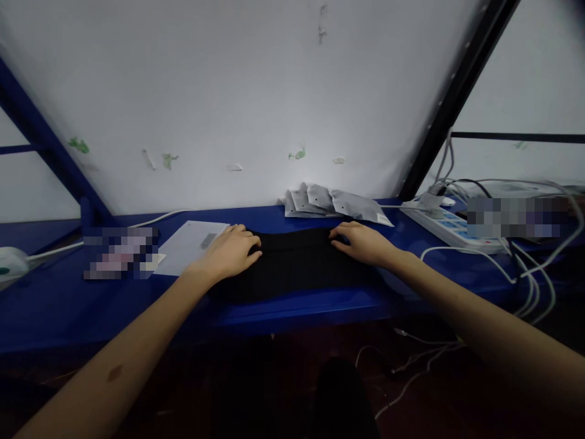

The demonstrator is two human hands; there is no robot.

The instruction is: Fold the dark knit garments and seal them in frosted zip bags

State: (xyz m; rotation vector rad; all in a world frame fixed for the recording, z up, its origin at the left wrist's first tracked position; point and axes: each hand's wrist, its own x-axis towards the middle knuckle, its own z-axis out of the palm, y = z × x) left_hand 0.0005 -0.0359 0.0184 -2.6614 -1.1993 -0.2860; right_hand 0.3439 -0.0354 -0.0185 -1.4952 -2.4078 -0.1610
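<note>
A black piece of cloth (295, 262) lies flat on the blue table (59, 305), reaching to the front edge. My left hand (231, 251) rests on the cloth's far left corner, fingers curled and pinching its edge. My right hand (361, 241) sits at the far right corner, its fingers bent onto the cloth edge the same way. Both forearms stretch in from the bottom of the view.
A white sheet of paper (189, 247) lies left of the cloth. Several grey pouches (333, 204) are stacked behind it by the white wall. A white power strip (450, 228) with several cables sits right. A white device (11, 265) is at far left.
</note>
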